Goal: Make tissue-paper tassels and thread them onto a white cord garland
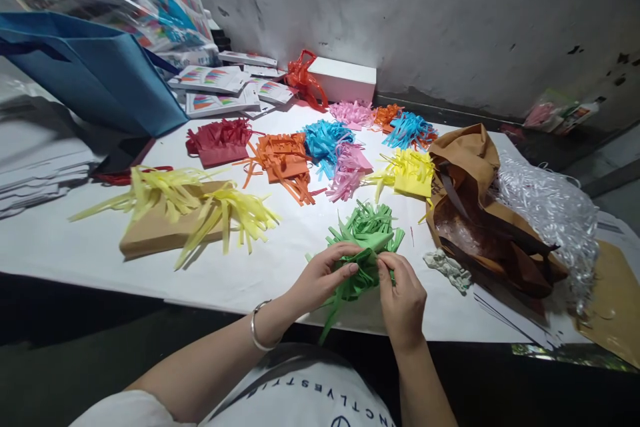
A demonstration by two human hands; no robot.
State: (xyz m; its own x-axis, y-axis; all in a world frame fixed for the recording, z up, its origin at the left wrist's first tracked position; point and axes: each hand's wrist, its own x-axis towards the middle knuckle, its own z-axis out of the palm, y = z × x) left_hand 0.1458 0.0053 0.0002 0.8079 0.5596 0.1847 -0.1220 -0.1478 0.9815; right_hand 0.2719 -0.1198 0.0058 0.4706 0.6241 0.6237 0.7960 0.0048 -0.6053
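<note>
A bunch of green fringed paper (367, 230) lies at the front of the white table, partly under my fingers. My left hand (330, 273) pinches its folded edge between thumb and fingers. From the right, my right hand (403, 293) grips the same green paper, its fingertips close to those of my left hand. Loose green strips hang down over the table's front edge. Just behind are a yellow fringed piece (413, 175), a pink one (349, 170), a blue one (327, 143) and an orange one (285, 160).
Yellow fringes lie on a brown paper packet (173, 230) at the left. A blue bag (100, 80) and flat printed packs (215, 78) stand behind. To the right are a brown paper bag (467, 147), white shredded strands (550, 213) and a crumpled greyish piece (447, 269).
</note>
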